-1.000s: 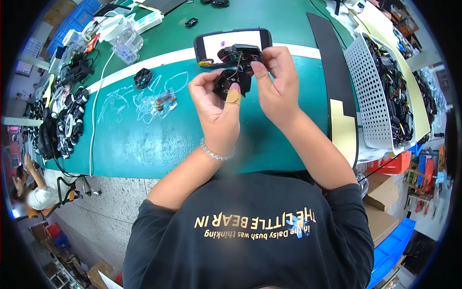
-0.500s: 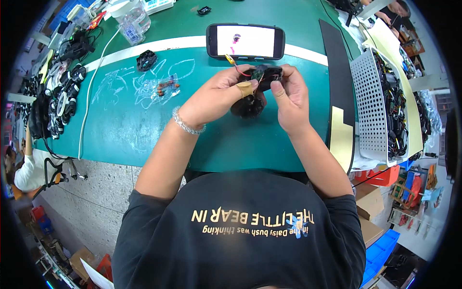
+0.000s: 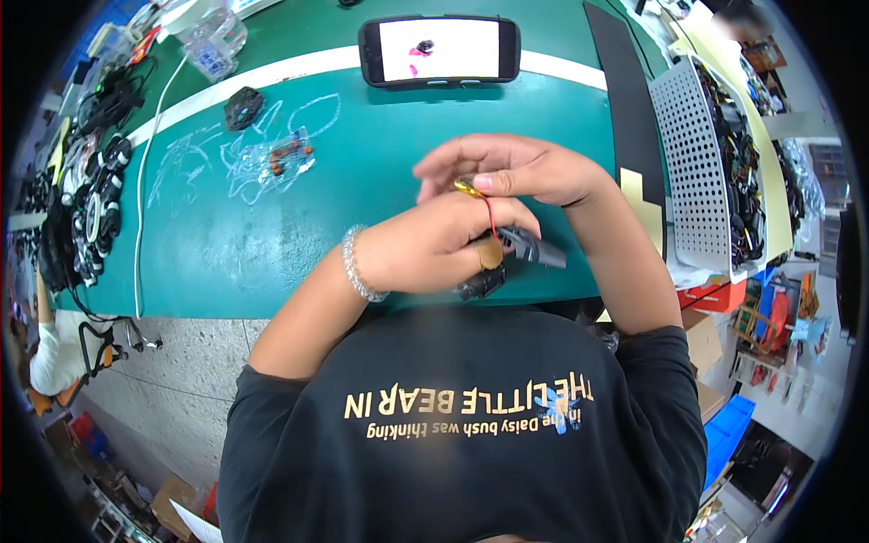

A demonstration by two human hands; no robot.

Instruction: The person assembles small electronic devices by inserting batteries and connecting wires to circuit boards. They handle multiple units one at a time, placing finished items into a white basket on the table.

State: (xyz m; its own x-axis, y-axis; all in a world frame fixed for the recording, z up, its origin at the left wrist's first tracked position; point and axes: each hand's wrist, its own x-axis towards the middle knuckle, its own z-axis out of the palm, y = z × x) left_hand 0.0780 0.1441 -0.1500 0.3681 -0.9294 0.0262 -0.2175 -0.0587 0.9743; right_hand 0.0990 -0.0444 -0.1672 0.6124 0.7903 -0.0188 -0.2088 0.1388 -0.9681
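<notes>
My left hand (image 3: 444,240) is closed around a black plastic housing (image 3: 534,249), low over the table near its front edge. The housing sticks out past the fingers on the right and below. A tan wrap covers one fingertip of this hand. From the housing a red wire runs up over the knuckles to a small battery-like part in yellow wrapping (image 3: 469,187). My right hand (image 3: 534,167) reaches over from the right and holds that yellow part at the thumb tip, its other fingers stretched to the left. The undersides of its fingers are partly hidden.
A phone with a lit screen (image 3: 441,52) stands behind my hands. To the left lie a small bag of orange-brown parts (image 3: 291,161), a black shell (image 3: 243,109) and bundled cables (image 3: 107,195). A white perforated basket (image 3: 692,163) of black parts stands right.
Both hands have come down toward me with the housing. My right hand has gone from the housing to the yellow part on the wire. The view has shifted slightly.
</notes>
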